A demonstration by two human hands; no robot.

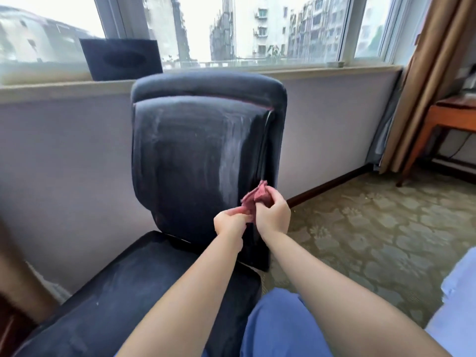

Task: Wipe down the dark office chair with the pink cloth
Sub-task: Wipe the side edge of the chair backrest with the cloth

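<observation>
The dark office chair stands in front of me with its backrest upright and its seat toward the lower left. Pale streaks show on the backrest. A small bunched pink cloth is held in front of the backrest's lower right edge. My left hand pinches its lower end. My right hand grips its upper part, fingers curled round it. Both hands sit close together, just off the chair's surface.
A window sill runs behind the chair with a dark box on it. A wooden table and a brown curtain are at the right. Patterned carpet lies right of the chair. My blue-clad knee is at the bottom.
</observation>
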